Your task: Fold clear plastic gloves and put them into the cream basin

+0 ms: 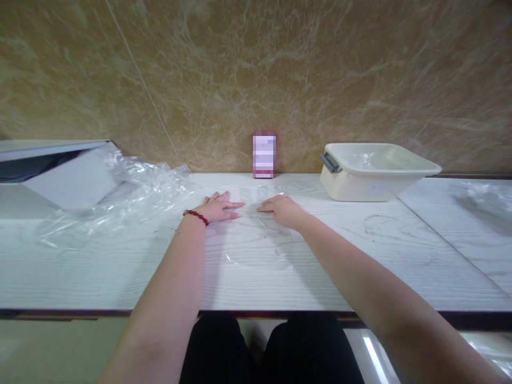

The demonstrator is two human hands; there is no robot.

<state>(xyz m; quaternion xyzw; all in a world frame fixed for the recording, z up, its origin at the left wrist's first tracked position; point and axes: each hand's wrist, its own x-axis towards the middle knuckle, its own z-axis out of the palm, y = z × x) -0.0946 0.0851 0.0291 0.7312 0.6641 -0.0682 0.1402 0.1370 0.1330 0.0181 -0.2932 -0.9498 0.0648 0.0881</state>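
A clear, thin plastic bag or sheet [258, 248] lies flat on the white wood-grain table [140, 277] in front of me. My left hand [219, 207], with a dark red bead bracelet [197, 215] at its wrist, rests palm down with fingers spread at the plastic's left side. Opposite it, my right hand [285, 210] lies on the upper right part of the plastic, its fingers stretched leftward and slightly bent. The fingertips of both hands are a short gap apart. Because the film is so transparent, its exact outline is hard to make out.
A phone [264, 154] leans upright against the marbled wall [248, 64]. To the right stands a cream plastic tub [360, 184] with a grey handle clip. On the left, crumpled clear plastic [148, 186] lies beside a white box [80, 181]. More clear plastic [488, 197] is at far right.
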